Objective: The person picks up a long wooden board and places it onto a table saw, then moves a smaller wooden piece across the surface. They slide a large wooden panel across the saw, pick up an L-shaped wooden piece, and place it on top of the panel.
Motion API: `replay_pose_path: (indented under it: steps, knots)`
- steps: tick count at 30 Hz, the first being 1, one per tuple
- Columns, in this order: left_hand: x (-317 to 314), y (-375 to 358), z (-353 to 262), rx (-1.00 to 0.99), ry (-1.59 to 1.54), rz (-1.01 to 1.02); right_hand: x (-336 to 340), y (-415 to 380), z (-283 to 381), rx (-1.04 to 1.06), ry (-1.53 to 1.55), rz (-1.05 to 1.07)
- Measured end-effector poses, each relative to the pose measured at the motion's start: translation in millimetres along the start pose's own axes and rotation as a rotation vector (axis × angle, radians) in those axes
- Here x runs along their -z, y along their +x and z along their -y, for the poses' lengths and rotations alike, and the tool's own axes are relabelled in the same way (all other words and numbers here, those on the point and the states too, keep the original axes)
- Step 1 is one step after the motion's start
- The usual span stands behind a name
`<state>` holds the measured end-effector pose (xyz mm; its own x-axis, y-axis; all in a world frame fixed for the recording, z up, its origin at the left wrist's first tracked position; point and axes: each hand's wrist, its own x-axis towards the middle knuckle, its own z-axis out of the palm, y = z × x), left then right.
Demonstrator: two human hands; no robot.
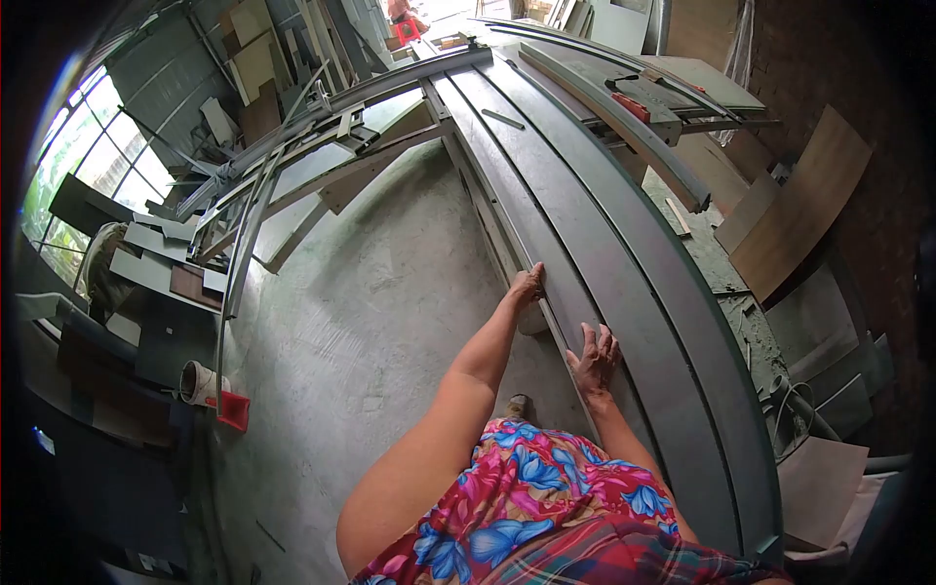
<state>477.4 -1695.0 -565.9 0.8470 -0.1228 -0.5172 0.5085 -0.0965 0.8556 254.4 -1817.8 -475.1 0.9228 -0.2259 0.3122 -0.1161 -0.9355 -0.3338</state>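
A long grey panel with dark lengthwise grooves stretches from beside my body to the far end of the bench. At its left edge is my left hand, fingers curled around the rim; their undersides are hidden. Closer to me, my right hand rests on the panel's top near the same edge, fingers spread and holding nothing. A small dark strip lies on the panel farther away.
Metal rails and a frame stand at the far left. A grey beam runs along the right. Boards lean at right. A white bucket and red dustpan sit on the concrete floor. Someone sits far back.
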Motion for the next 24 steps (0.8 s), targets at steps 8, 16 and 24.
replay_pose_path:
  steps: [8,16,24]
  knots:
    - [5.4,-13.1,-8.9,0.003,0.064,0.009,22.2,3.6,9.9,-0.037,0.014,0.037]
    - [9.2,-36.9,-36.2,0.039,0.086,0.060,34.4,7.5,12.8,-0.031,0.061,0.074]
    - [0.3,-46.3,-35.3,0.072,0.046,0.057,136.2,-6.0,-63.4,-0.058,0.224,-0.101]
